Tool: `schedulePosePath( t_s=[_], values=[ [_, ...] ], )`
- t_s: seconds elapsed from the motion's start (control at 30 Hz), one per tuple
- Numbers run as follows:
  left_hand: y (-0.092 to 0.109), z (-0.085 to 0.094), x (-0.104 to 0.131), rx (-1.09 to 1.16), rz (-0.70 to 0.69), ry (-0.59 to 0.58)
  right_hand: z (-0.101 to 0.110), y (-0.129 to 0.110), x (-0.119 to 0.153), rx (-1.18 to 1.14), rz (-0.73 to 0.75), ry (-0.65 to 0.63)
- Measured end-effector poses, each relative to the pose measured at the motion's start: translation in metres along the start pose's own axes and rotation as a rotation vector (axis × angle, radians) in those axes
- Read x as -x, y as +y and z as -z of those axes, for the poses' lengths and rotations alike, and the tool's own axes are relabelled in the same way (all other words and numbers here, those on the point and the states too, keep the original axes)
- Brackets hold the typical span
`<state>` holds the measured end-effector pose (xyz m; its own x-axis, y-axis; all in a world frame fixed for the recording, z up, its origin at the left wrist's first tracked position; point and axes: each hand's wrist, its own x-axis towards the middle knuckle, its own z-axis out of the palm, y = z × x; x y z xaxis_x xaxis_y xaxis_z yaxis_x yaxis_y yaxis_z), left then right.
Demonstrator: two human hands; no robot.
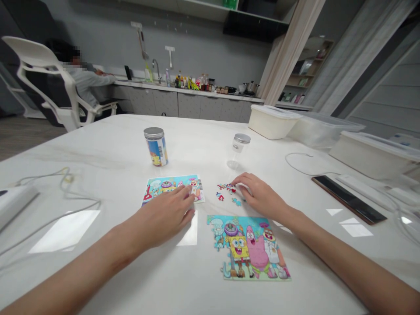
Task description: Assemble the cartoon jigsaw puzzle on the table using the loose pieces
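Observation:
My left hand (167, 210) lies with its fingers spread on the reference picture card (155, 183), covering its lower right part. My right hand (259, 192) reaches to the small group of loose puzzle pieces (219, 197), its thumb and forefinger apart at their right side; no piece shows held between them. Nearer to me, below that hand, the partly joined cartoon puzzle (254, 249) lies flat, with a gap along its left edge. Behind the card stands a printed canister (157, 151) with a metal lid. A clear jar (237, 151) with a silver lid stands behind the loose pieces.
White storage boxes (274, 122) line the right back of the table (197, 135). A dark phone-like device (348, 199) and cables lie right. A white power strip (15, 203) with cables is at left. Beyond, a person (87, 83) sits by a white chair (49, 74) at the counter.

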<state>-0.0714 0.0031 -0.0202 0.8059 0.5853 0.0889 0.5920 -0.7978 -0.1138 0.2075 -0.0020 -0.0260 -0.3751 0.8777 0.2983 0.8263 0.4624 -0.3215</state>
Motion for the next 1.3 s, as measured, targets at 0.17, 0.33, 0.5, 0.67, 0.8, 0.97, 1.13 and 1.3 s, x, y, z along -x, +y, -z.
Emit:
schedulePosePath(
  t_s=[0.17,0.33,0.5,0.67,0.8,0.97,1.13,1.3],
  values=[
    [0.002,0.004,0.000,-0.031,0.064,-0.043,0.007,0.010,-0.002,0.023,-0.166,0.017],
    [0.008,0.009,-0.005,-0.094,0.129,0.045,0.031,0.015,0.000,0.047,-0.094,-0.163],
    [0.020,0.017,-0.008,-0.104,-0.008,0.135,0.042,0.011,0.002,-0.024,0.081,-0.416],
    [0.029,0.020,-0.008,-0.149,-0.090,0.154,0.034,0.005,0.002,-0.009,0.107,-0.376],
    [0.027,0.017,-0.007,-0.222,-0.068,0.070,0.027,0.004,0.003,-0.005,0.117,-0.324],
    [0.023,0.018,-0.008,-0.207,-0.051,0.035,0.022,0.005,0.003,-0.087,0.117,-0.332],
    [0.024,0.020,-0.009,-0.183,-0.056,0.023,0.020,0.006,0.002,-0.113,0.116,-0.346],
    [0.026,0.019,-0.010,-0.174,-0.065,-0.045,0.020,0.007,0.002,-0.138,0.101,-0.347]
  ],
)
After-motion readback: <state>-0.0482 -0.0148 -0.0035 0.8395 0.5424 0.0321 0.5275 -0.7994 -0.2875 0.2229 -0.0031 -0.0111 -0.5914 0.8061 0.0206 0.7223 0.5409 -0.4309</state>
